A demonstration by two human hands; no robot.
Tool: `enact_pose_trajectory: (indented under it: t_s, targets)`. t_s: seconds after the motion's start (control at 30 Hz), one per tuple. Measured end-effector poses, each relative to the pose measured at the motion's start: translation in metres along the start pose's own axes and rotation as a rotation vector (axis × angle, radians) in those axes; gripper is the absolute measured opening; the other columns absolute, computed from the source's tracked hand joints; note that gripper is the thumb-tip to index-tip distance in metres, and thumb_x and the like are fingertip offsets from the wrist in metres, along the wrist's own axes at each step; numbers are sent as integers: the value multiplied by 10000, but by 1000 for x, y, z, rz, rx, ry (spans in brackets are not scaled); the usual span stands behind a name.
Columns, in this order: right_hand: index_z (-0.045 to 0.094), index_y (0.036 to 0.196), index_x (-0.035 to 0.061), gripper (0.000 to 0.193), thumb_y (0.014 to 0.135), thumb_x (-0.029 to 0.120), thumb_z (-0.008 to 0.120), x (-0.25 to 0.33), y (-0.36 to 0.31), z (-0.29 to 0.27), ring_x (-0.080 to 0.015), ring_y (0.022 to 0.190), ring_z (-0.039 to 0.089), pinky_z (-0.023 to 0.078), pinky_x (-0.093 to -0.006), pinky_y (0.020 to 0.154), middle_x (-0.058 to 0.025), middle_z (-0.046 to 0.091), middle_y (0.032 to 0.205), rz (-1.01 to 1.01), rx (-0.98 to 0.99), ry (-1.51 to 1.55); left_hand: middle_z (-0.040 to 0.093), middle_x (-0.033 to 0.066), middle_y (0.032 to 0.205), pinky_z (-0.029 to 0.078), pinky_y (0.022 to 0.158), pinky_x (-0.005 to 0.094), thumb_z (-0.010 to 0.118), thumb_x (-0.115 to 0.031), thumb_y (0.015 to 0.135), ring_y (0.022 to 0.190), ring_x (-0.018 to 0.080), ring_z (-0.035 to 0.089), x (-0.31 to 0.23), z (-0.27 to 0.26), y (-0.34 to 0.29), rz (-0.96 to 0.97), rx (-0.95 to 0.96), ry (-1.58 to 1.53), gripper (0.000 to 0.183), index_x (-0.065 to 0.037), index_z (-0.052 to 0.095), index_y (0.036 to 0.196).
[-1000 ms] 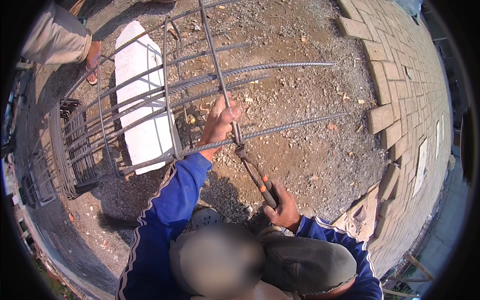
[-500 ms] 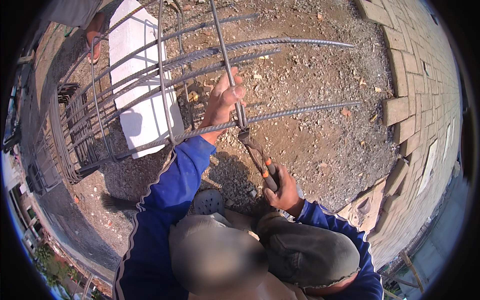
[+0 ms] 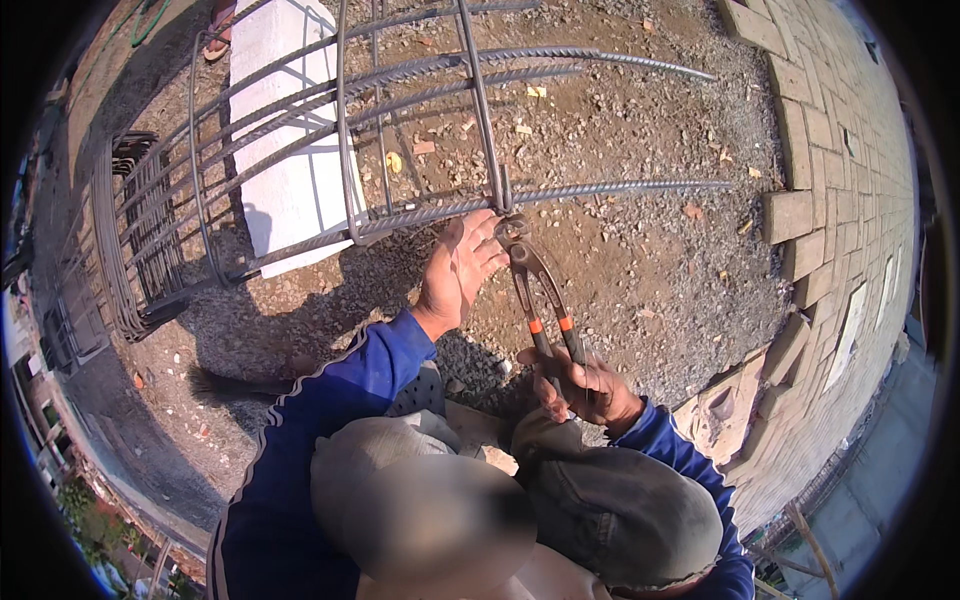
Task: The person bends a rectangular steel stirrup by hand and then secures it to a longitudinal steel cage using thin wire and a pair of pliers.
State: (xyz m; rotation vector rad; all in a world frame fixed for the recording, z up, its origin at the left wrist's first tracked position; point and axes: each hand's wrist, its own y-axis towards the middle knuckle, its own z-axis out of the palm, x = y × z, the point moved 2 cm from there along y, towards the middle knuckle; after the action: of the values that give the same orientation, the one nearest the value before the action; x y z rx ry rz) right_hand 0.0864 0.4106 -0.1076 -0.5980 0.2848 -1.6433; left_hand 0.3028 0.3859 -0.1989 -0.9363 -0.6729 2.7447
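My right hand [image 3: 592, 388] is closed on the lower grips of a pair of pincers [image 3: 541, 275] with dark handles and orange bands. The handles stand apart, and the jaws are up against the corner where a steel stirrup [image 3: 480, 115] meets the nearest ribbed rebar [image 3: 610, 192]. Just left of the jaws, my left hand [image 3: 455, 268] has its fingers stretched out, their tips at the rebar and the pincers' head. Whether a thin wire lies at the fingertips is too small to tell. Several long rebars run through the stirrups as a cage.
A white block [image 3: 300, 215] lies under the cage. Bundled stirrups [image 3: 125, 240] hang around its left end. Gravelly soil [image 3: 640, 270] spreads around, with a block wall [image 3: 840, 190] on the right. At the upper left is another person's foot [image 3: 217, 45].
My left hand has let go of the stirrup and come down below the rebar, fingers now extended. The pincers' handles have spread in my right hand, which has shifted slightly right and down.
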Motion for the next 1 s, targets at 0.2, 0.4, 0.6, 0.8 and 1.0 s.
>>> enact_pose_trajectory:
  t_s: [0.2, 0.4, 0.6, 0.8, 1.0]
  targets:
    - [397, 1323, -91, 848, 865, 616, 487, -13, 4, 11, -282, 672, 635, 515, -358, 604, -187, 628, 923, -14, -44, 87, 540, 172, 1244, 354, 1062, 469, 649, -444, 839, 1212, 320, 499, -6, 82, -25, -227, 518, -304, 749, -62, 351, 1410]
    - [431, 1274, -91, 835, 853, 629, 482, 4, -5, 36, -344, 932, 639, 499, -408, 840, -244, 615, 1042, -273, -378, -118, 371, -32, 522, 424, 595, 353, 560, -379, 931, 499, 134, 430, -16, 105, -37, -412, 168, -397, 328, -113, 490, 752]
    - [437, 1219, -57, 617, 766, 242, 731, 24, 1, 74, -383, 924, 624, 500, -429, 752, -241, 604, 1028, -311, -962, -1719, 386, -50, 546, 400, 571, 316, 554, -400, 938, 504, 113, 423, -10, 127, -34, -264, -172, -256, 327, -144, 468, 754]
    - [533, 1202, 13, 435, 801, 145, 640, 21, 1, 52, -359, 745, 640, 495, -432, 667, -181, 641, 822, -355, -1061, -1646, 465, -44, 651, 413, 595, 288, 593, -387, 920, 588, 117, 487, -6, 122, -30, -121, -143, -23, 276, -151, 496, 815]
    - [593, 919, -28, 224, 831, 178, 600, 10, 2, 64, -164, 537, 553, 435, -286, 501, -81, 590, 669, -121, -602, -760, 534, 7, 750, 486, 698, 305, 691, -355, 853, 694, 137, 544, -16, 90, -44, -262, 161, -261, 301, -92, 573, 940]
